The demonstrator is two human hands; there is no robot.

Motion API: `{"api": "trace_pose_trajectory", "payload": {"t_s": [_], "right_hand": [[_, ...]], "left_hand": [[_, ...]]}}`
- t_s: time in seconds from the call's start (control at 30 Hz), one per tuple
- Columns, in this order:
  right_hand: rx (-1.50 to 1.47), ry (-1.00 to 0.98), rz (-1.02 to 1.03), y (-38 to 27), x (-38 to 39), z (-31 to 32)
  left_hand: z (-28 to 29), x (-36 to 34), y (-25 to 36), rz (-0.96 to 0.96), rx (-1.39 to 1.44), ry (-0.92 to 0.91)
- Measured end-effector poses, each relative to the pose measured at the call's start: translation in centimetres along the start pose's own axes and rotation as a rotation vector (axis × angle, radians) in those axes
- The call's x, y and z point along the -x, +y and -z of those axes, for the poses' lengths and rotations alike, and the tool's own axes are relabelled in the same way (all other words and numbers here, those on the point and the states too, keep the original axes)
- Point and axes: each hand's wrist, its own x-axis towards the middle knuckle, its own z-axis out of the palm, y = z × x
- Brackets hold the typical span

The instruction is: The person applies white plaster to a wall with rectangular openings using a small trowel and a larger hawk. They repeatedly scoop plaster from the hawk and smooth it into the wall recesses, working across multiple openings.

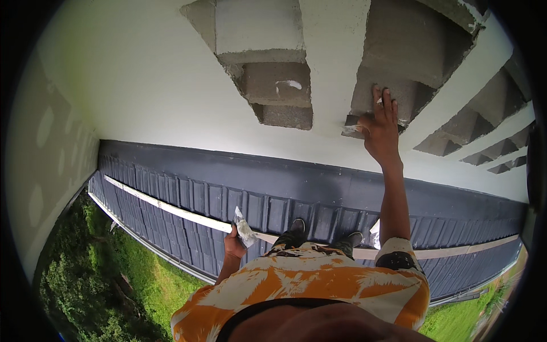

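Note:
Low and left of centre, my left hand [233, 246] is closed around a broad scraper [245, 228] smeared with white filler. My right arm reaches up to the pale wall. There my right hand [380, 134] presses at the lower edge of a grey recessed block opening [407, 62], two fingers stretched along the rough surface. By its thumb sits a small putty knife [351, 126] with whitish paste on the blade; its handle is hidden in the hand. Left of it, another stepped grey recess [277, 85] carries a white smear of filler.
I stand on a dark ribbed tile roof [194, 194] that slopes down from the wall [142, 85]. A long pale batten [171, 210] runs across the tiles by my shoes [298, 226]. A white object [375, 234] lies near my right foot. Grass [151, 290] shows far below the roof edge.

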Motion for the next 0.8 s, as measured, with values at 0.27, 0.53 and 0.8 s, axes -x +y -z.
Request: {"api": "trace_pose_trajectory", "payload": {"t_s": [0.27, 0.53, 0.8], "right_hand": [[0.122, -0.120, -0.038, -0.7, -0.3, 0.6], [0.239, -0.122, 0.122, 0.4, 0.6, 0.8], [0.279, -0.160, 0.119, 0.7, 0.4, -0.3]], "left_hand": [[1.1, -1.3, 8.5, -0.044, -0.016, 0.025], [-0.6, -1.5, 13.2, -0.228, 0.106, -0.108], [-3.1, 6.2, 12.1, -0.424, 0.164, -0.082]]}}
